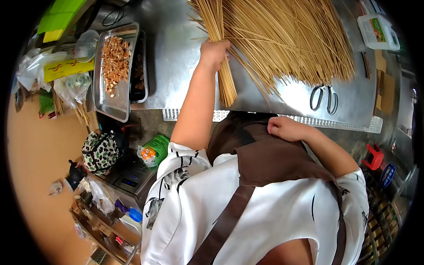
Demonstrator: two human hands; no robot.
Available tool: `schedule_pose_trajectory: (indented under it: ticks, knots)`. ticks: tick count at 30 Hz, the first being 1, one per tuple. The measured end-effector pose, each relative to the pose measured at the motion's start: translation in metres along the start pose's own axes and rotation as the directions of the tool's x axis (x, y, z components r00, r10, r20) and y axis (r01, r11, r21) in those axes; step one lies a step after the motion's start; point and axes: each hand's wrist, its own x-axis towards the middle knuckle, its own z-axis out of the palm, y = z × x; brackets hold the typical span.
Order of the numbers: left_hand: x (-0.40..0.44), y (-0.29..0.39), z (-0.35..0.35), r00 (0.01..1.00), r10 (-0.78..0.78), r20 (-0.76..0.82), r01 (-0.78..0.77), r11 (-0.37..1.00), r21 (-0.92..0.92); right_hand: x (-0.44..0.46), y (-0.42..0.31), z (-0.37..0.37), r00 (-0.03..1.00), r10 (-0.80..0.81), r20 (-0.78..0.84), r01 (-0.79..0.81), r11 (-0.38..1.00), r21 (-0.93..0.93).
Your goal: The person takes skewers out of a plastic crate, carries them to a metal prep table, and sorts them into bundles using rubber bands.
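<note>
- stick bundle (226,81) is clasped in left hand (215,54), running above and below grip
- if loosened, sticks could be spilled past table edge (185,105) below
- bundle could be snagged by crossed pile (289,42), right of grip
- right hand (285,128) curled; contents can't be told

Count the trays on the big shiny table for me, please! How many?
2. A steel tray with brown pieces is at the left end of the table. A black tray shows beside it, partly covered by it. More could be hidden underneath.
</note>
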Motion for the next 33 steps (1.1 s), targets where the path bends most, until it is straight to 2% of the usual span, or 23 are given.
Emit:
schedule_pose_trajectory:
  ticks: [2,5,6,7,8,9,11,13,14,15,16,17,19,21,25,28,33]
  knots:
    - [-0.006,-0.008,-0.011,1.000,0.026,0.004,-0.026,1.000,-0.008,0.016,0.007,0.003,0.991,0.127,0.040,-0.126,0.992,-0.032]
    - [-0.039,-0.004,-0.016,0.997,0.071,-0.031,-0.070,0.997,0.033,0.024,0.011,0.010,0.987,0.157,0.045,-0.150,0.980,-0.133]
    - [-0.048,-0.003,-0.021,0.996,0.083,-0.012,-0.084,0.995,-0.060,0.026,0.017,0.018,0.986,0.161,0.036,-0.156,0.980,-0.123]
    - [-0.057,-0.004,-0.026,0.995,0.096,0.004,-0.094,0.984,-0.153,0.028,0.026,0.030,0.988,0.156,-0.011,-0.157,0.988,-0.010]
    - [-0.065,-0.005,-0.034,0.995,0.096,0.015,-0.093,0.984,-0.153,0.031,0.035,0.037,0.986,0.156,-0.058,-0.150,0.984,0.099]
    - [-0.073,-0.006,-0.042,0.992,0.117,0.054,-0.107,0.981,-0.161,0.035,0.040,0.038,0.985,0.158,-0.063,-0.152,0.984,0.097]
    - [-0.085,-0.006,-0.061,0.986,0.135,0.098,-0.118,0.979,-0.163,0.045,0.048,0.043,0.992,0.079,-0.096,-0.055,0.971,0.235]
    - [-0.093,-0.008,-0.076,0.984,0.119,0.130,-0.111,0.991,-0.073,0.063,0.057,0.051,0.987,0.052,-0.150,-0.024,0.982,0.186]
    - [-0.100,-0.008,-0.079,0.987,0.124,0.104,-0.111,0.986,-0.123,0.075,0.060,0.047,0.991,0.136,0.009,-0.134,0.984,-0.121]
    - [-0.105,-0.008,-0.083,0.986,0.127,0.112,-0.113,0.986,-0.120,0.080,0.055,0.043,0.956,0.262,0.134,-0.183,0.885,-0.429]
    - [-0.108,-0.007,-0.087,0.988,0.117,0.096,-0.101,0.982,-0.158,0.075,0.050,0.045,0.949,0.288,0.125,-0.166,0.797,-0.581]
    - [-0.109,-0.007,-0.091,0.991,0.109,0.081,-0.091,0.976,-0.197,0.076,0.045,0.046,0.952,0.290,0.096,-0.181,0.791,-0.584]
    - [-0.112,-0.008,-0.097,0.988,0.126,0.088,-0.101,0.962,-0.252,0.084,0.045,0.049,0.954,0.297,0.041,-0.249,0.863,-0.440]
    - [-0.112,-0.004,-0.101,0.994,0.104,0.020,-0.094,0.953,-0.287,0.089,0.042,0.051,0.957,0.292,-0.005,-0.282,0.919,-0.275]
    - [-0.103,-0.001,-0.109,0.989,0.137,0.065,-0.112,0.949,-0.294,0.084,0.044,0.055,0.951,0.301,-0.067,-0.301,0.953,0.011]
    - [-0.097,0.000,-0.112,0.989,0.114,0.096,-0.080,0.948,-0.308,0.081,0.044,0.058,0.944,0.315,-0.098,-0.301,0.943,0.141]
    - [-0.094,0.003,-0.105,0.973,0.174,0.154,-0.115,0.936,-0.332,0.083,0.045,0.064,0.932,0.336,-0.139,-0.292,0.919,0.265]
